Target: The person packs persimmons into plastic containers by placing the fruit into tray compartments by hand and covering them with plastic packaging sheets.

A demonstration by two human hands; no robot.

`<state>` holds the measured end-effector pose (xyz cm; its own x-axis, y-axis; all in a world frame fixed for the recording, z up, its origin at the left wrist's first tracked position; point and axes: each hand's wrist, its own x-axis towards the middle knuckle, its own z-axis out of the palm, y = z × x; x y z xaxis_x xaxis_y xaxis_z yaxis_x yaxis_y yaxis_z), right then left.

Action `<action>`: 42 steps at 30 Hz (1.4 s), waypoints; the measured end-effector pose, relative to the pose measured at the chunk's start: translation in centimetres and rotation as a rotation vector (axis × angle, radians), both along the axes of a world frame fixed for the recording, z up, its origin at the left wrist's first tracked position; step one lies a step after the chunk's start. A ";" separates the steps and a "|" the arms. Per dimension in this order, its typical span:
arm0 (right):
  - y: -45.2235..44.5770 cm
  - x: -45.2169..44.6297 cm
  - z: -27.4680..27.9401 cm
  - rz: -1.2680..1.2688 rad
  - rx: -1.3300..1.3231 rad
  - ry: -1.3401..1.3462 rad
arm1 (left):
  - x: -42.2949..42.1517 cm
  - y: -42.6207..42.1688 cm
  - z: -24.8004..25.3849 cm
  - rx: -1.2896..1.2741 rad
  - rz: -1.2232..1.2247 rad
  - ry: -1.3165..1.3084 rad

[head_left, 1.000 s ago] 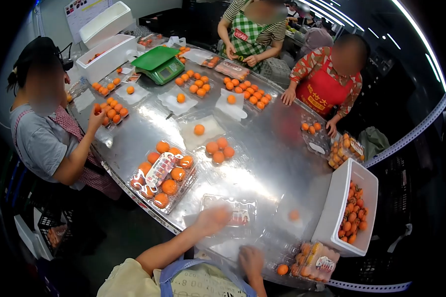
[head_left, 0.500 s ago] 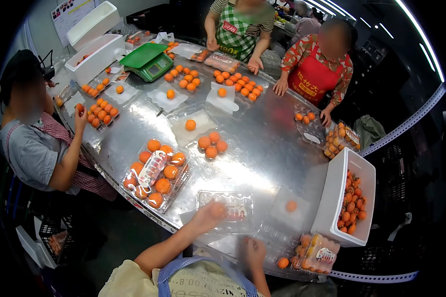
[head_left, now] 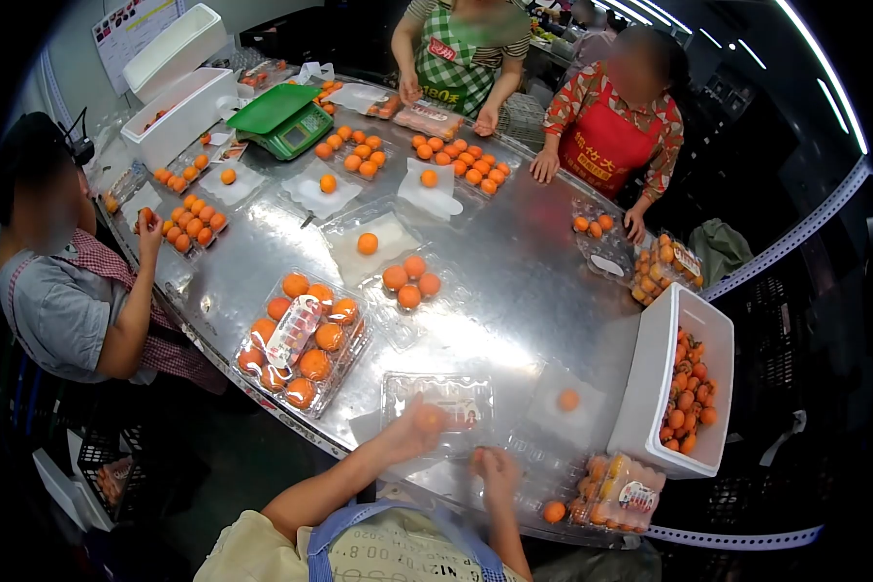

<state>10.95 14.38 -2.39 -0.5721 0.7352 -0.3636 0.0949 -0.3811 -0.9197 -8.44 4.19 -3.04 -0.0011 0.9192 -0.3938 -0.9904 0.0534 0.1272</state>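
Observation:
My left hand (head_left: 404, 436) is closed round a small round orange persimmon (head_left: 430, 418), held over the near side of the table. Just beyond it lies a clear plastic clamshell box (head_left: 471, 390) with a printed label. My right hand (head_left: 498, 473) is nearby to the right, its fingers pinched together; what they hold, if anything, is too small to make out. One persimmon (head_left: 568, 400) rests on a pale sheet to the right. On the left, a packed clamshell of persimmons (head_left: 314, 365) carries a white label. Several loose persimmons (head_left: 409, 296) sit in an open tray ahead.
A white foam box (head_left: 640, 388) of persimmons stands at the right, with a packed clamshell (head_left: 623, 492) before it. A green scale (head_left: 279, 110) stands far left on the metal table (head_left: 514, 281). A person (head_left: 78, 281) at left holds a persimmon; two aproned people stand opposite.
My right hand shows more sharply and has shifted slightly up, its fingers now pinched. My left hand still holds the persimmon at nearly the same spot. The whole view has shifted slightly.

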 end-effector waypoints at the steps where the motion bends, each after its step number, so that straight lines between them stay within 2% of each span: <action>1: -0.1 -0.1 -0.1 0.008 -0.006 -0.003 | 0.0 0.0 -0.1 -0.007 0.000 0.015; 10: -0.5 -0.6 0.0 0.029 -0.024 0.011 | 0.3 0.0 0.6 0.058 -0.070 0.025; 23: -0.7 -1.0 -0.2 0.087 0.003 -0.059 | 0.5 0.0 1.4 -0.032 -0.090 0.047; 31: -0.9 -1.2 -0.2 0.114 0.027 -0.071 | 0.2 -0.2 0.0 0.030 -0.071 0.073; 35: -0.7 -2.1 0.8 0.134 0.001 -0.040 | -0.2 0.1 1.9 -0.030 0.074 0.133; 38: -0.5 -2.6 1.1 0.141 -0.065 -0.008 | -2.1 -0.2 -1.1 0.312 0.224 -0.144; 42: 0.1 -5.2 3.0 0.141 -0.096 0.096 | -3.2 -0.2 2.5 0.166 0.354 -0.065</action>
<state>5.71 14.44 0.66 -0.7028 0.6094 -0.3670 0.0671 -0.4568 -0.8870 -11.69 3.99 -0.53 -0.3095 0.9175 -0.2499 -0.9501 -0.3091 0.0417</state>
